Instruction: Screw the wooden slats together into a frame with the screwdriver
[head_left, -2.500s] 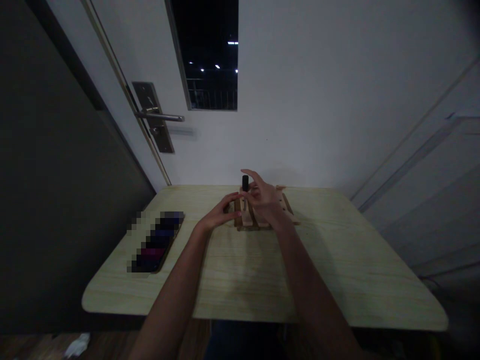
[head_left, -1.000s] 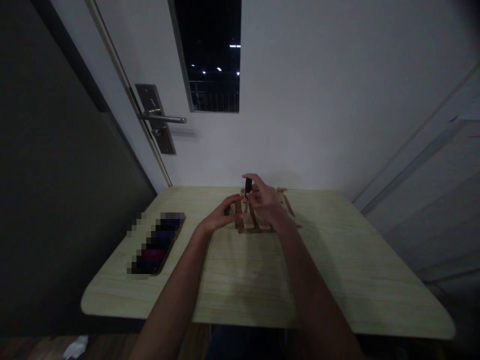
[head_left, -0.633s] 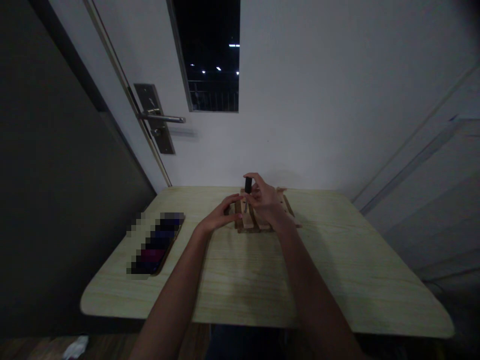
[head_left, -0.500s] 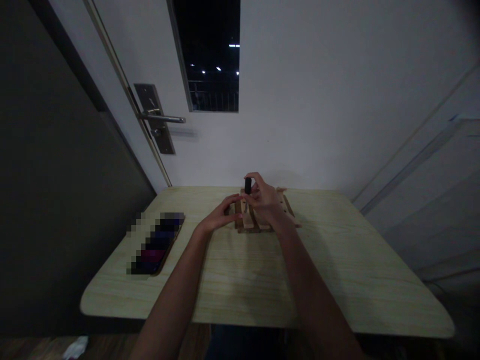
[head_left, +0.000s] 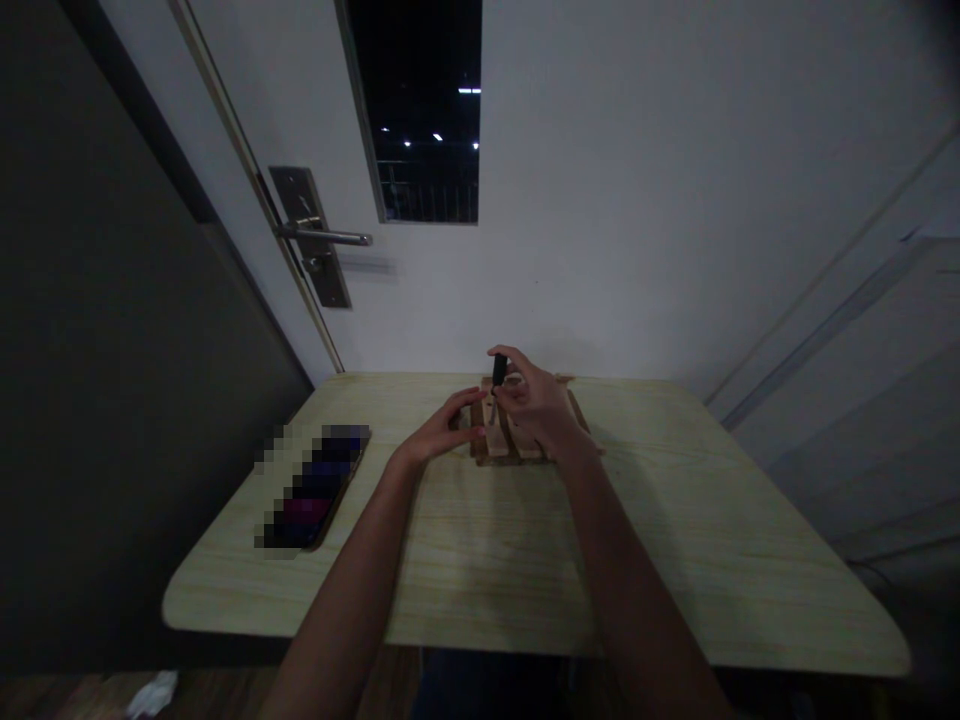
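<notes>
A small wooden assembly of slats (head_left: 501, 447) lies at the far middle of the pale wooden table (head_left: 480, 560). My right hand (head_left: 534, 408) is closed around a black-handled screwdriver (head_left: 498, 369), held upright over the slats with its tip pointing down into them. My left hand (head_left: 441, 428) rests on the left side of the wooden piece, with the fingers curled against it. Much of the assembly is hidden behind my right hand.
A phone (head_left: 313, 486) lies on the table's left part, its screen blurred out. A white door with a metal lever handle (head_left: 324, 238) and a dark window (head_left: 420, 110) stands right behind the table. A crumpled white scrap (head_left: 154, 691) lies on the floor at lower left.
My right hand has shifted its fingers slightly on the screwdriver handle, which stays upright over the same spot. My left hand has kept its place on the wood.
</notes>
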